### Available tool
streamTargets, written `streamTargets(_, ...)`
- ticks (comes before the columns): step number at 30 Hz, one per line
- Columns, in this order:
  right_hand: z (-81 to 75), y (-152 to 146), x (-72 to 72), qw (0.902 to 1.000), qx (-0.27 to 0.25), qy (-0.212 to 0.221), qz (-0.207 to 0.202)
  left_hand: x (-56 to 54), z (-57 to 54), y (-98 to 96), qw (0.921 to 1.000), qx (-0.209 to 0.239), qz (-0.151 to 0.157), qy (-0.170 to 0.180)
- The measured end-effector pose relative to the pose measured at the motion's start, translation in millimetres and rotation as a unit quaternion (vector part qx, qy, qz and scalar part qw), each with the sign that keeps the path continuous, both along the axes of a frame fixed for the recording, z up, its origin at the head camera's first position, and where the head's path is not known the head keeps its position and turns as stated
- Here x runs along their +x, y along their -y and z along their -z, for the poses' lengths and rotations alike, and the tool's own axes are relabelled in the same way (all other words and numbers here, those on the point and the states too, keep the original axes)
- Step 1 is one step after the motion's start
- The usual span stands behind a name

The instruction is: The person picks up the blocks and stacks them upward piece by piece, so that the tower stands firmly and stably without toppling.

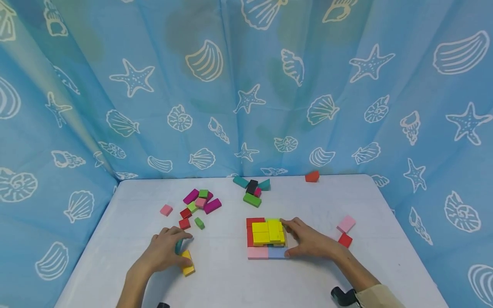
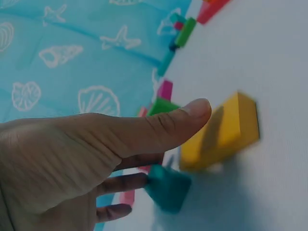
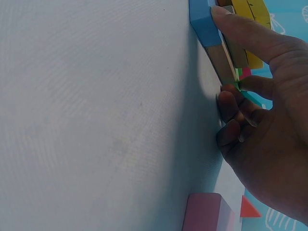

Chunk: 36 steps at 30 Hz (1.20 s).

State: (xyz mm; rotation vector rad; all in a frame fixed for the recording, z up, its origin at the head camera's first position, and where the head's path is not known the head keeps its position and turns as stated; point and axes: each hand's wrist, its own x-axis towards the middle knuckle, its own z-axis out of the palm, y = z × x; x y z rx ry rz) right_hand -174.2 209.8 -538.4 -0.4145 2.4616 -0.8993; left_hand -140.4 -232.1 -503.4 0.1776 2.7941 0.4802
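My left hand (image 1: 163, 250) is over the table's left side, thumb and fingers spread apart. Its thumb overlaps a yellow block (image 2: 226, 132), and its fingertips are right at a teal block (image 2: 168, 188). My right hand (image 1: 312, 240) holds the right side of a low stack of blocks, thumb at the blue block (image 3: 204, 24) in front and index finger at the back corner; its other fingers are curled. Yellow blocks (image 1: 268, 231) form the stack's top. Red blocks (image 1: 250, 233) show at its left, a pink block (image 1: 257, 253) at the front.
Loose purple, green, red and pink blocks lie behind my left hand, among them a purple block (image 1: 212, 206). A green block (image 1: 252, 200) belongs to a cluster behind the stack. On the right are a pink block (image 1: 346, 223) and a red block (image 1: 345, 240). A curtain (image 1: 246, 128) surrounds the table.
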Motion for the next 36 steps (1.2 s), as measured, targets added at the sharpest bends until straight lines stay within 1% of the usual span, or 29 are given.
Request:
streamTargets(3,-1.1,0,0.0,1.0,0.002,-0.001,0.0,3.3,3.8,9.5,0.9996,-0.025,0.0,-0.012)
streamTargets(6,-1.4,0,0.1,1.0,0.002,-0.004,-0.002,3.4,6.6,13.2,0.9991,-0.038,-0.003,-0.019)
streamTargets(12,-1.4,-1,0.0,1.0,-0.003,-0.007,-0.002,0.3,6.4,8.8,0.9988,-0.038,0.013,-0.03)
streamTargets(14,-0.7,-1,-0.1,1.0,-0.006,-0.004,-0.002,0.1,6.6,5.5,0.9989,-0.031,0.021,-0.029)
streamTargets(16,-0.2,-1,0.1,1.0,-0.008,-0.002,-0.001,0.3,6.9,1.5,0.9994,-0.012,0.025,-0.022)
streamTargets(17,-0.3,-1,0.2,1.0,-0.009,-0.001,-0.001,0.4,6.9,-0.8,0.9996,0.006,0.025,-0.014)
streamTargets(20,-0.6,0,0.8,1.0,-0.009,-0.001,-0.003,0.8,8.2,-7.5,0.9965,0.079,0.025,0.009)
streamTargets(21,-0.7,0,1.0,1.0,-0.009,-0.001,-0.003,0.5,8.5,-9.8,0.9932,0.113,0.027,0.012)
streamTargets(23,-1.1,0,1.2,1.0,-0.007,-0.003,-0.003,-0.5,9.2,-15.4,0.9839,0.175,0.034,0.008)
streamTargets(25,-1.1,-1,1.2,1.0,-0.006,-0.004,-0.003,-3.3,10.0,-23.8,0.9723,0.23,0.04,-0.001)
streamTargets(27,-1.4,-1,1.3,1.0,-0.005,-0.005,-0.004,-7.0,10.7,-35.8,0.9607,0.275,0.036,-0.01)
streamTargets(29,-1.8,-1,1.3,1.0,-0.004,-0.006,-0.004,-11.7,10.9,-51.9,0.95,0.311,0.024,-0.015)
streamTargets(31,-1.9,-1,1.4,1.0,-0.004,-0.006,-0.005,-16.8,11.2,-70.2,0.9376,0.347,0.019,-0.021)
streamTargets(34,-2.3,-1,1.6,0.9999,-0.002,-0.008,-0.005,-24.6,11.9,-97.9,0.9204,0.388,0.031,-0.035)
streamTargets(36,-2.5,0,1.8,0.9999,-0.002,-0.009,-0.006,-29.5,13.2,-114.6,0.9127,0.404,0.048,-0.038)
